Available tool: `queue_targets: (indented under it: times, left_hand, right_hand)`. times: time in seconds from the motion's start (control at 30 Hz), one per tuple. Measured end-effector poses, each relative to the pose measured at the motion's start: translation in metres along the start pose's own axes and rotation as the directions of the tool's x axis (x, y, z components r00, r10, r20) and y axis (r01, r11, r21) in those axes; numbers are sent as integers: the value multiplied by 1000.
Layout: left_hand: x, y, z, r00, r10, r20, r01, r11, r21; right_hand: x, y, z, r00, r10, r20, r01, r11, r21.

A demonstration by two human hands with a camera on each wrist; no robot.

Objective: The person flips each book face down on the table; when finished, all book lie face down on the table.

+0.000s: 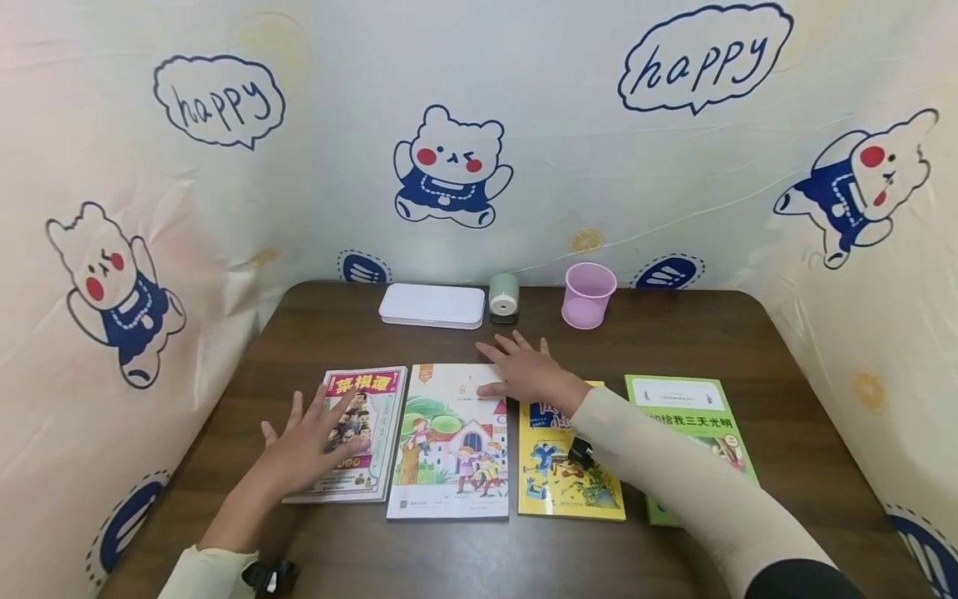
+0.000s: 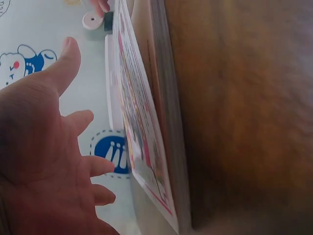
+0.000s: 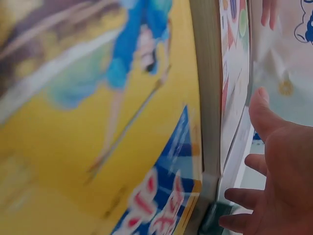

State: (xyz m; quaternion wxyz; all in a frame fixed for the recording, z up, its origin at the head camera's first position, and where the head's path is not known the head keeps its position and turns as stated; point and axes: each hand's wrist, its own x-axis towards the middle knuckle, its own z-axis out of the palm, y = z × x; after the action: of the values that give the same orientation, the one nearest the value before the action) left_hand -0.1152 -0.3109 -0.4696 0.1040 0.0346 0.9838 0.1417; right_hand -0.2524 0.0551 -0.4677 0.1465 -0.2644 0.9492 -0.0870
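Observation:
Four books lie in a row, so several covers face up. My left hand [image 1: 299, 449], fingers spread, hovers over the leftmost book [image 1: 385, 441]; the left wrist view shows a gap between palm and cover. Beside that book is a white picture-covered book [image 1: 449, 491]. My right hand [image 1: 530, 374], fingers also spread, is over its upper right corner, holding nothing. Partly under the right forearm lies a yellow book [image 1: 550, 491], its blue title panel partly hidden. At the far right, the sleeve covers part of a green book [image 1: 674, 395].
Along the back of the brown table [image 1: 337, 557] are a flat white case [image 1: 432, 304], a small pale-green device with a round white front [image 1: 504, 297] and a pink cup [image 1: 587, 295]. A printed curtain [image 1: 569, 191] hangs behind and at both sides.

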Motion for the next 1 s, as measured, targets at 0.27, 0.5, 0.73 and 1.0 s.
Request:
queue_targets:
  times: [0.27, 0.5, 0.73, 1.0]
  left_hand:
    - [-17, -15, 1, 999, -36, 33, 36, 999, -2]
    - [-34, -27, -1, 997, -21, 69, 29, 993, -115]
    - [-42, -33, 2, 991, -15, 131, 42, 977, -210]
    - [-46, -41, 4, 990, -1, 140, 37, 966, -255]
  right_hand:
    - [18, -23, 2, 999, -38, 37, 38, 999, 7]
    - [33, -47, 5, 995, -78, 67, 75, 996, 48]
    - [43, -70, 8, 992, -107, 70, 101, 990, 97]
    - [59, -98, 13, 989, -135, 63, 127, 985, 116]
